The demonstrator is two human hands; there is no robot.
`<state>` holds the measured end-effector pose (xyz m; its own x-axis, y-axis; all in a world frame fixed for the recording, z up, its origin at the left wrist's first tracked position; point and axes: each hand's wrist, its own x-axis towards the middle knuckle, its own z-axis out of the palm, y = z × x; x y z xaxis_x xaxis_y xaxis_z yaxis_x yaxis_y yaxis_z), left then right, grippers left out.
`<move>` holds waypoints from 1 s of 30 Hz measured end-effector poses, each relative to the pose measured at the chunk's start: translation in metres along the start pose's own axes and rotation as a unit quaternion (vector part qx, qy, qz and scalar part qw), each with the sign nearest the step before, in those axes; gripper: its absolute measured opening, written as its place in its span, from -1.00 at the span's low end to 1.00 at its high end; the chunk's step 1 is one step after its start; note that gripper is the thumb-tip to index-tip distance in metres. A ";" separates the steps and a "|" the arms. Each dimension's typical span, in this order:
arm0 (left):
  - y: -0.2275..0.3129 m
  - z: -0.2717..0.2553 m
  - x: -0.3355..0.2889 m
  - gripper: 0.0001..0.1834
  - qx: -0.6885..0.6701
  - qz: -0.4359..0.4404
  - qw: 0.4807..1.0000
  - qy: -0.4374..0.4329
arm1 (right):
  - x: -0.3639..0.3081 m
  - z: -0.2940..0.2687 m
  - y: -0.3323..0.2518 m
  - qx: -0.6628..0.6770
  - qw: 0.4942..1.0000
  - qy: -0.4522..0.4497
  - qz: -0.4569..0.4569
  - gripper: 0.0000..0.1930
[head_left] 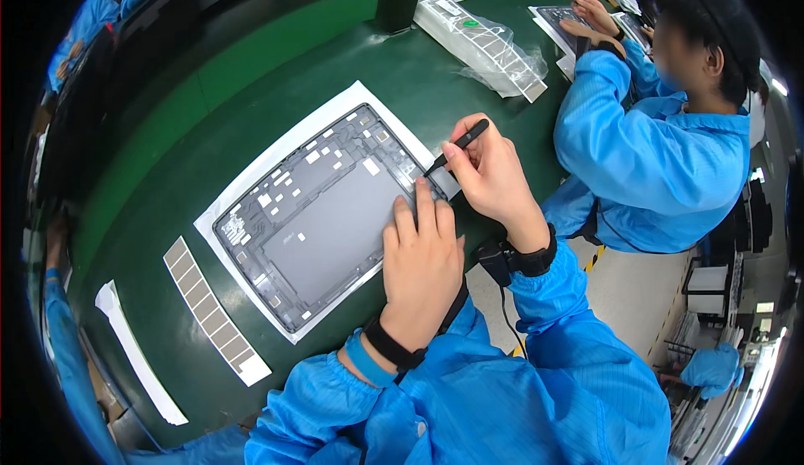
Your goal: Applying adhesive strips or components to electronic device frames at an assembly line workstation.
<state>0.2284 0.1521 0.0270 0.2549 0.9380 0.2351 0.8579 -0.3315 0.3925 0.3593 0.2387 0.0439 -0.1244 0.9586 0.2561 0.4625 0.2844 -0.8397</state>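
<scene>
A dark grey tablet housing with many small white and silver patches lies on a white sheet in front of me. My left hand rests on the housing's right part, fingers stretched out, their tips near its right edge. Black tweezers are pinched in my right hand, with the tip pointing down at that same edge beside my left fingertips. A small grey square piece shows under the right hand, at the housing's corner; whether the tweezers grip it is hidden.
Left of the housing, a strip of grey rectangular stickers and a white paper strip lie on the green table. A plastic-wrapped sticker stack stands near a dark post. A co-worker in blue works at the right.
</scene>
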 end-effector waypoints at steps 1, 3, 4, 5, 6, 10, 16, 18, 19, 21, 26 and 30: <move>0.002 0.001 0.002 -0.46 -0.007 -0.005 1.000 0.000 | 0.000 0.000 0.000 0.000 1.000 0.002 0.000 -0.82; 0.002 0.007 0.006 -0.46 -0.028 -0.015 0.999 -0.008 | 0.000 0.000 0.004 0.000 1.000 0.003 -0.005 -0.82; 0.001 0.009 0.006 -0.46 -0.015 -0.004 1.000 0.012 | 0.000 0.000 0.006 -0.001 1.000 0.004 -0.008 -0.82; 0.000 0.011 0.005 -0.46 -0.001 0.005 1.000 0.030 | 0.000 0.000 0.004 0.002 1.000 0.000 -0.008 -0.82; -0.001 0.011 0.006 -0.46 0.003 0.009 0.999 0.034 | 0.001 0.000 0.000 -0.019 1.000 -0.007 0.006 -0.82; 0.006 0.012 0.012 -0.47 0.082 0.033 0.995 0.036 | 0.000 0.002 0.004 -0.028 0.999 0.018 -0.007 -0.82; 0.013 0.012 0.016 -0.66 0.193 0.061 0.979 0.029 | -0.007 0.006 0.010 0.092 0.980 0.164 -0.058 -0.87; 0.013 0.012 0.013 -0.70 0.198 0.065 0.978 0.004 | -0.006 -0.003 0.012 0.160 0.963 0.204 -0.074 -0.91; 0.014 0.011 0.012 -0.70 0.201 0.061 0.978 0.004 | -0.006 -0.005 0.014 0.171 0.961 0.207 -0.072 -0.87; 0.017 0.009 0.010 -0.71 0.218 0.040 0.975 0.002 | -0.006 -0.011 0.026 0.200 0.964 0.171 -0.019 -0.75; 0.000 -0.003 -0.020 -0.61 0.062 0.046 0.994 0.077 | -0.006 -0.002 0.037 0.322 0.942 0.086 0.047 -0.66; -0.048 -0.073 -0.060 -0.39 -0.010 -0.067 0.996 0.065 | -0.006 -0.001 0.045 0.251 0.967 0.036 0.041 -0.68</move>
<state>0.1393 0.1046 0.0585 0.0771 0.9534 0.2918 0.8709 -0.2069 0.4458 0.3822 0.2454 0.0050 -0.0363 0.9799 0.1961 -0.0177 0.1956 -0.9805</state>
